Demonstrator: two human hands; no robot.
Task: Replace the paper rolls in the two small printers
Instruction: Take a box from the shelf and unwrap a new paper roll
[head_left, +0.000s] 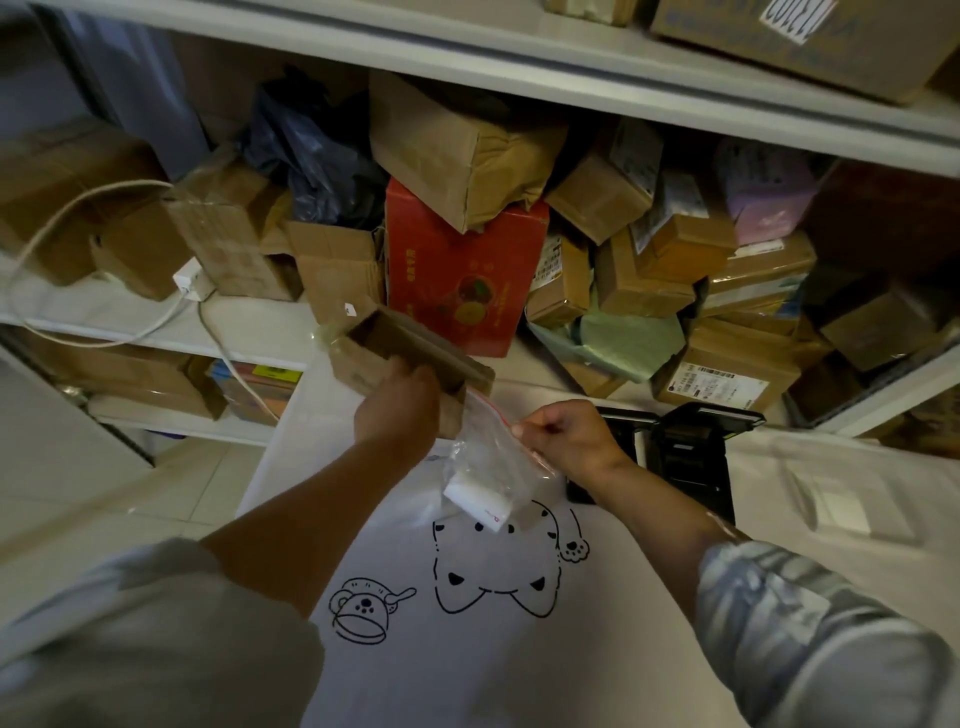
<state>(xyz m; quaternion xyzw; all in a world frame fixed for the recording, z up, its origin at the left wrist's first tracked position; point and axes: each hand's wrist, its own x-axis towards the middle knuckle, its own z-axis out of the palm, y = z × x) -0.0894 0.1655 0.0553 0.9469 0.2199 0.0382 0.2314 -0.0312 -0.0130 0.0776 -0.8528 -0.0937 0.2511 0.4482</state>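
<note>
My left hand (402, 402) grips a small open cardboard box (395, 348), tilted, above the far edge of the table. Just right of it, my right hand (566, 434) pinches the red-striped top edge of a clear zip bag (491, 452). A white paper roll (478, 501) with a red mark hangs in the bottom of that bag. A black printer (685, 457) with its lid raised stands on the table behind my right wrist, partly hidden by it. A white, flat device (844, 512) lies further right, blurred.
The table wears a white cloth (467, 649) printed with a cat and a cup drawing. Behind it, grey shelves (249, 325) are packed with cardboard parcels, a red box (462, 270) and a white cable with a plug (189, 280).
</note>
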